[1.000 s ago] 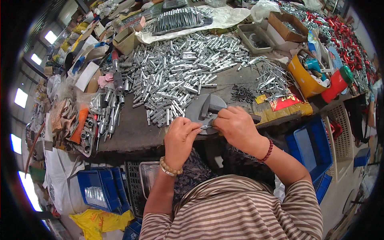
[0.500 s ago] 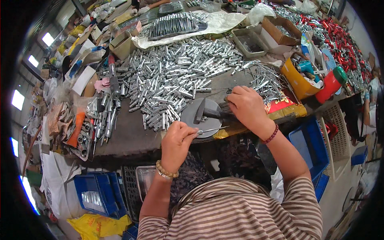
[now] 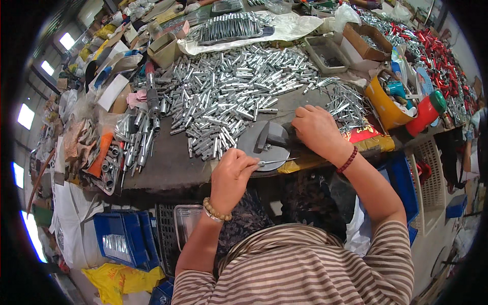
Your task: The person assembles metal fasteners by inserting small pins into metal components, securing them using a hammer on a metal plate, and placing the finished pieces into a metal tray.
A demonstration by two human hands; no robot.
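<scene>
My left hand (image 3: 232, 175) is closed in a pinch at the near edge of the bench. From its fingertips a thin metal rod (image 3: 277, 161) with a pointed end sticks out to the right, over a round grey plate (image 3: 248, 138). A hammer (image 3: 263, 136) rests with its dark head on that plate and its handle toward the right. My right hand (image 3: 320, 129) is beside the hammer's handle, fingers curled together; what they hold, if anything, is hidden. Beyond the plate spreads a big heap of short silvery metal sleeves (image 3: 234, 91).
Thin metal rods (image 3: 345, 104) lie piled beyond my right hand, near a yellow container (image 3: 389, 104) and a red bottle with a green cap (image 3: 427, 112). Tools and sockets (image 3: 145, 137) crowd the left. Blue crates (image 3: 122, 239) stand below the bench. Red-handled parts (image 3: 442, 61) fill the far right.
The whole view has shifted slightly. My right hand has drawn a little up and away from the hammer's head. My left hand still holds the rod over the plate's near edge.
</scene>
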